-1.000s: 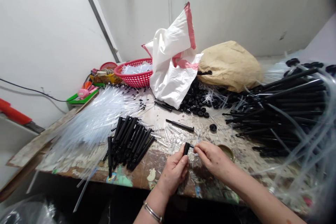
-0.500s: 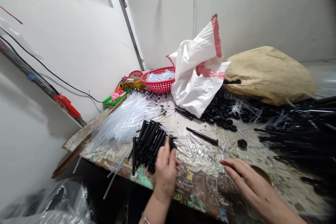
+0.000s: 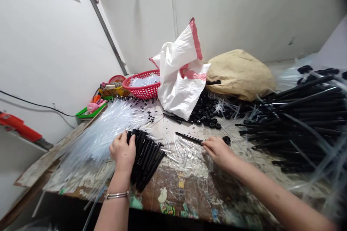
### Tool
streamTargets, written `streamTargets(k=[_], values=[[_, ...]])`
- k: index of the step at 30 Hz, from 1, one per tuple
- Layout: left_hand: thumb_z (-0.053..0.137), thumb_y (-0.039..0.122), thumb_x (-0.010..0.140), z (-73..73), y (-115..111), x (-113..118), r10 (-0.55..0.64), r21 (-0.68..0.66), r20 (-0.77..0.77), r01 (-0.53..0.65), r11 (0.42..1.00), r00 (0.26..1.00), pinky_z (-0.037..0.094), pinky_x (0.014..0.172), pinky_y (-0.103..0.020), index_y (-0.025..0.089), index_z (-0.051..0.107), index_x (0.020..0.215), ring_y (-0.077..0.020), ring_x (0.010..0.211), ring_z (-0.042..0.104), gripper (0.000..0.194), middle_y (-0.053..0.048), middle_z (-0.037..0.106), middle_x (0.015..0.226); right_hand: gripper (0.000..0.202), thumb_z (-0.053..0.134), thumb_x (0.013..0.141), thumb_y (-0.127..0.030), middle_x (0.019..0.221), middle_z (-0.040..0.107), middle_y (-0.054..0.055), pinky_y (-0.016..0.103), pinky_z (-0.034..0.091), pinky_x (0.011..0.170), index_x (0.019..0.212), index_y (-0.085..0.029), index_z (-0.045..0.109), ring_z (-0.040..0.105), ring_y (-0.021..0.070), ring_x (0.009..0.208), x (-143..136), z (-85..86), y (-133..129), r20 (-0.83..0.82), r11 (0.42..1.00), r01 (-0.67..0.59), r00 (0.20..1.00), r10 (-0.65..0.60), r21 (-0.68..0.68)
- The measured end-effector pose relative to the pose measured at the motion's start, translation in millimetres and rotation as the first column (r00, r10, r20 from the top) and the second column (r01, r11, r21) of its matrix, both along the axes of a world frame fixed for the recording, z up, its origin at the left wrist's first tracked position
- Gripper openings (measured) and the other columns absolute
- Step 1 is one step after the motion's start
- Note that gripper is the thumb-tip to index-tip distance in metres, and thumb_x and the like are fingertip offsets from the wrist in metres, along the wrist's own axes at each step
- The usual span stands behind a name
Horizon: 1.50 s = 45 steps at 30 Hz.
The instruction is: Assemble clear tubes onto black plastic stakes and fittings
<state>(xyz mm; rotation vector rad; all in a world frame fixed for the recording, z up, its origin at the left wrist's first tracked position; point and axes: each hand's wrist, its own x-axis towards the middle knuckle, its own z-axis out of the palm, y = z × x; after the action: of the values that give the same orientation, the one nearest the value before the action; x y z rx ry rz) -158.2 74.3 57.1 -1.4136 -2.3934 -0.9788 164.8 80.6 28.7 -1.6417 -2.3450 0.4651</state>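
A pile of short black plastic tubes (image 3: 148,157) lies near the table's front edge. At the pile's left side, my left hand (image 3: 123,151) has its fingers curled around a black tube there, partly hidden by the hand. To the right, my right hand (image 3: 219,151) pinches the near end of a single black tube (image 3: 188,138), which lies slanted on the table. Between my hands, short clear tubes (image 3: 183,148) are scattered. A small black round cap (image 3: 226,140) sits just beyond my right hand.
Long clear tubes (image 3: 94,130) cover the left of the table. Behind stand a red basket (image 3: 143,92), a white sack (image 3: 177,79) and a tan sack (image 3: 240,74). Black caps (image 3: 208,117) and a large heap of black tubes (image 3: 306,119) fill the right.
My left hand has moved from the pile's right side to its left side. My right hand has reached forward and taken the lone black tube's end. The view has swung right.
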Motion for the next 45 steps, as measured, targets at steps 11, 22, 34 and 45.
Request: streamTargets(k=[11, 22, 34, 45], values=[[0.048, 0.020, 0.085, -28.6, -47, 107, -0.454, 0.440, -0.015, 0.413, 0.797, 0.891, 0.043, 0.091, -0.041, 0.018, 0.052, 0.121, -0.0227, 0.103, 0.053, 0.036, -0.012, 0.056, 0.108, 0.024, 0.039, 0.088, -0.026, 0.089, 0.063, 0.009, 0.028, 0.038, 0.073, 0.090, -0.015, 0.060, 0.055, 0.0192, 0.083, 3, 15.8, 22, 0.047, 0.997, 0.071, 0.996, -0.071, 0.003], [0.043, 0.029, 0.088, -40.6, -76, 158, -0.673, 0.289, 0.488, 0.625, 0.725, 0.556, 0.053, 0.068, -0.031, 0.020, 0.053, 0.121, -0.0182, 0.072, 0.062, 0.036, -0.011, 0.065, 0.096, 0.048, 0.025, 0.089, -0.051, 0.071, 0.058, 0.003, 0.028, 0.043, 0.062, 0.079, -0.017, 0.057, 0.055, 0.0159, 0.069, -5, 45.9, -29, -0.554, 0.952, -0.102, 0.829, -0.080, -0.290], [0.053, 0.048, 0.079, -47.0, -89, 97, -0.342, 0.355, 0.843, 0.049, 0.934, 0.415, 0.041, 0.042, -0.016, 0.021, 0.052, 0.112, -0.0055, 0.045, 0.047, 0.043, 0.005, 0.052, 0.066, 0.021, 0.046, 0.085, -0.022, 0.100, 0.058, 0.014, 0.033, 0.040, 0.080, 0.095, -0.013, 0.062, 0.053, 0.0245, 0.094, -105, -4.9, -16, 0.019, 0.987, -0.145, 0.989, 0.147, -0.075], [0.053, 0.046, 0.079, -48.4, -86, 116, -0.333, 0.272, 0.846, 0.200, 0.941, 0.416, 0.046, 0.046, -0.020, 0.017, 0.054, 0.107, -0.0090, 0.049, 0.053, 0.041, 0.000, 0.061, 0.071, 0.019, 0.045, 0.086, -0.024, 0.097, 0.060, 0.008, 0.026, 0.038, 0.077, 0.089, -0.018, 0.063, 0.054, 0.0196, 0.094, -83, -11.6, -2, 0.030, 0.993, -0.098, 0.994, 0.101, -0.071]])
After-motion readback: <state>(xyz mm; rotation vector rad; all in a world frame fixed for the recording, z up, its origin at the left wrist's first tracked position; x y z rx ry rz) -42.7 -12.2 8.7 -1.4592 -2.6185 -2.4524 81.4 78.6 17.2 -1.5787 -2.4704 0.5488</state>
